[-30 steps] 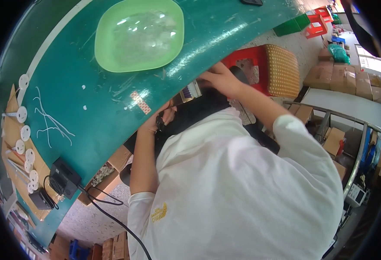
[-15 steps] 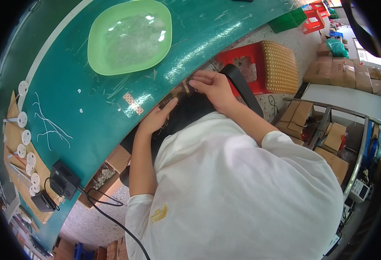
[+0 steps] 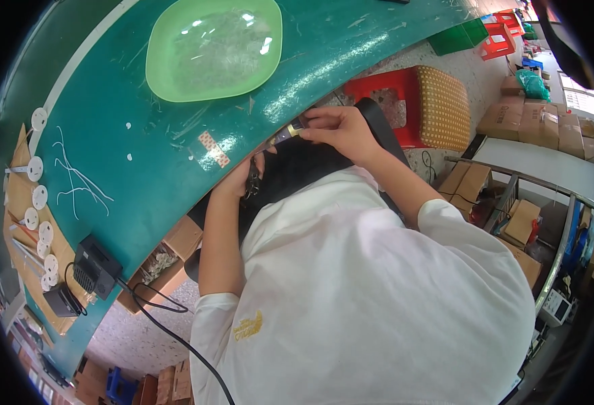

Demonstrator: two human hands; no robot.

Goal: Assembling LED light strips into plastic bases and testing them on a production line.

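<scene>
My right hand (image 3: 341, 128) is closed on a thin dark tool with a brass-coloured collar (image 3: 290, 131), held at the near edge of the teal-green table (image 3: 141, 169). Lower and to the left, my left hand (image 3: 238, 179) pinches a small dark part (image 3: 253, 183) just below the table edge. Both hands are over a black cloth (image 3: 310, 169) on my lap. My white shirt hides what lies beneath.
A light green plastic dish (image 3: 212, 47) of clear bits sits on the table's far side. White discs (image 3: 39, 196), thin white wires (image 3: 74, 175), a black power box (image 3: 97, 263) and its cable (image 3: 168, 324) lie left. A red stool with woven cushion (image 3: 438, 101) and cardboard boxes (image 3: 547, 128) stand right.
My right hand drew back from beside the red stool toward the table edge, and the thin tool now shows in it. My left hand stayed near the edge. The view shifted slightly.
</scene>
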